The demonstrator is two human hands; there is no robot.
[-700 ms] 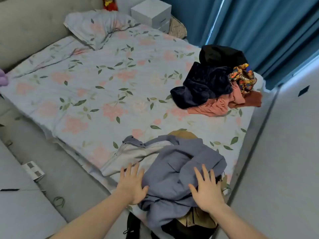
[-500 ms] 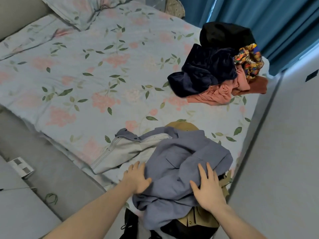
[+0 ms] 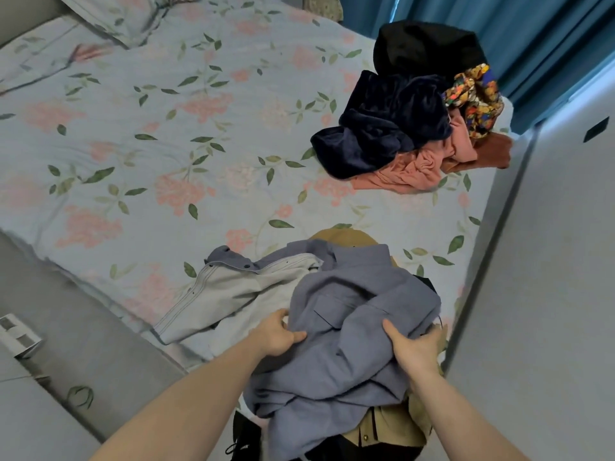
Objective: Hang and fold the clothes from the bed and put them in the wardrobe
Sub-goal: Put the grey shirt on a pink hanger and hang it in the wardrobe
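A crumpled blue-grey shirt lies at the near corner of the floral bed, on top of tan and black clothes. My left hand grips the shirt's left side, fingers curled into the cloth. My right hand grips its right side, thumb on top. A second pile lies further back on the right: a dark navy garment, a black one, a pink one and a colourful patterned one.
A white wardrobe panel stands close on the right of the bed. Blue curtains hang behind the far pile. A pillow lies at the bed's head. Grey floor runs along the left, with a small white box.
Both hands lay flat on the shirt before; now their fingers have curled into the cloth and bunched it. The view has tilted down and closer.
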